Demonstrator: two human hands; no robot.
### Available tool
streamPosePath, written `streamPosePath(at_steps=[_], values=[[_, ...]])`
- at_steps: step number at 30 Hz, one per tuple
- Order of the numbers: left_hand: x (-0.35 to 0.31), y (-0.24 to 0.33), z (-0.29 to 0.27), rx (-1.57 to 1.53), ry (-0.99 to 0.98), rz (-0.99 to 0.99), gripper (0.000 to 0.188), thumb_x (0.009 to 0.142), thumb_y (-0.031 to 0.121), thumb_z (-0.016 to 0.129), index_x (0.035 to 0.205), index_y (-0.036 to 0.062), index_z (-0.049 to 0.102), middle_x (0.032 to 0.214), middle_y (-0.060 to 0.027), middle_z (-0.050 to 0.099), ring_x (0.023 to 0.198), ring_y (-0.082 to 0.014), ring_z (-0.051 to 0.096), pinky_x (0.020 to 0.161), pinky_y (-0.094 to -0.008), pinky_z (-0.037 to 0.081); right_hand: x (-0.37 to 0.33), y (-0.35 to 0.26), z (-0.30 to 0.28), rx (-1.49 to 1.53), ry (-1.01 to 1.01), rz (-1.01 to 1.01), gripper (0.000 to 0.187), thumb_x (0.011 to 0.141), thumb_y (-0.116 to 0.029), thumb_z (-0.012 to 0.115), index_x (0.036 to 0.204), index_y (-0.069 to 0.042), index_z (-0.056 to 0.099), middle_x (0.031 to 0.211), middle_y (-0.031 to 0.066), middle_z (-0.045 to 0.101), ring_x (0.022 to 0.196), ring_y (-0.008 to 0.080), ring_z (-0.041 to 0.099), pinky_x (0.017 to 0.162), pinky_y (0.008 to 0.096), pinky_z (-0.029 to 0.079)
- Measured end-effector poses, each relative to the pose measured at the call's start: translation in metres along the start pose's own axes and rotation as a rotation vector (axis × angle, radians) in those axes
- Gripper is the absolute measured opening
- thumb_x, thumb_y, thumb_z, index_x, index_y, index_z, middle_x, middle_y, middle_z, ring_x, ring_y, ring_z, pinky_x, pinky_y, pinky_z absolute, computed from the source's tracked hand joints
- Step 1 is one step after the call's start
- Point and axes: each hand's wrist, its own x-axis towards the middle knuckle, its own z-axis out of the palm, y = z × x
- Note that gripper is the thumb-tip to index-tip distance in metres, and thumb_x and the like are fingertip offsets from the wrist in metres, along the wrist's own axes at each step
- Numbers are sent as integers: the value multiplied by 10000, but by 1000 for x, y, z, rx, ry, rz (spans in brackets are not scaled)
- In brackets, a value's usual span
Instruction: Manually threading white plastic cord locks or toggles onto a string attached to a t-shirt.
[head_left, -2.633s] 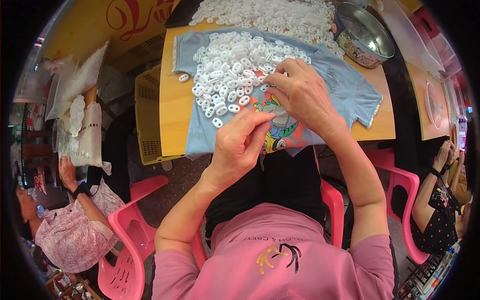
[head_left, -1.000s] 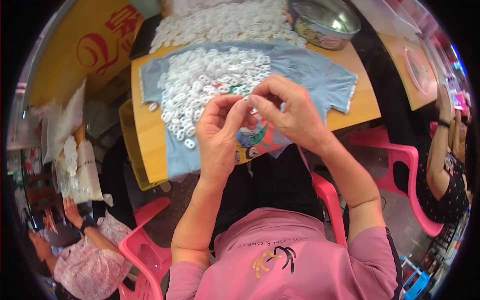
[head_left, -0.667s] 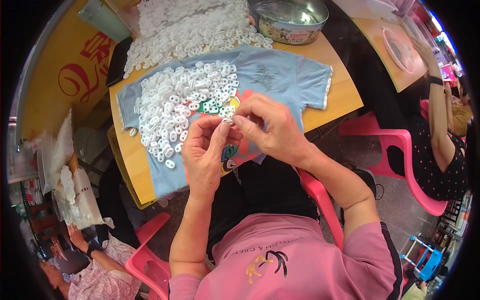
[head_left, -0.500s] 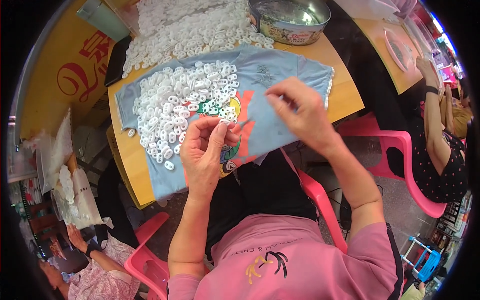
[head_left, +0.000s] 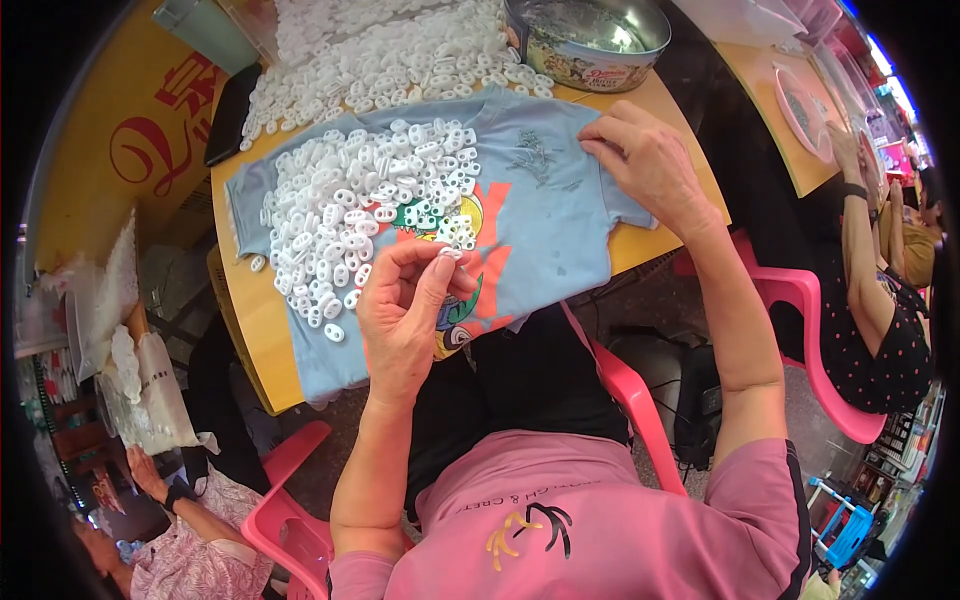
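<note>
white piece: over blue shirt, near loose white pieces | left hand: pinching it, thumb against forefinger | right hand: over shirt's right part, cannot tell whether pressed together or pinching

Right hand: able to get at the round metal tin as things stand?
Probably yes. The right hand is over the blue shirt, and the round metal tin stands just beyond it; only shirt fabric and tabletop show between them.

Small pieces: smooth plastic, slight sheen. Shirt: matt cloth, lightly creased. Table: smooth wood-look top. Tin: shiny metal inside. Chair: glossy plastic.
</note>
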Motion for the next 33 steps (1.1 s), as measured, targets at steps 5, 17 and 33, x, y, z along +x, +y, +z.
streamPosePath(at_steps=[5,17,33], values=[[0,1,0,-3,-2,3,128,959,68,591,1058,-10,568,939,-133,695,798,-125,657,721,-249,531,2,-2,-1,-97,-4,-70,118,833,-135,682,920,-56,668,849,86,601,774,278,619,677,366,474],[0,1,2,4,1,8,103,958,67,591,1038,2,581,900,-95,679,763,-116,640,700,-242,521,10,-19,9,2,-30,-103,114,857,-152,656,914,-53,659,877,89,600,816,308,617,697,392,480],[2,-3,-5,-197,22,-34,133,956,69,598,1057,-12,571,888,-68,647,781,-111,637,722,-248,528,0,-93,10,896,-107,94,232,960,-40,561,1170,40,618,981,51,621,820,84,590,735,227,491]])
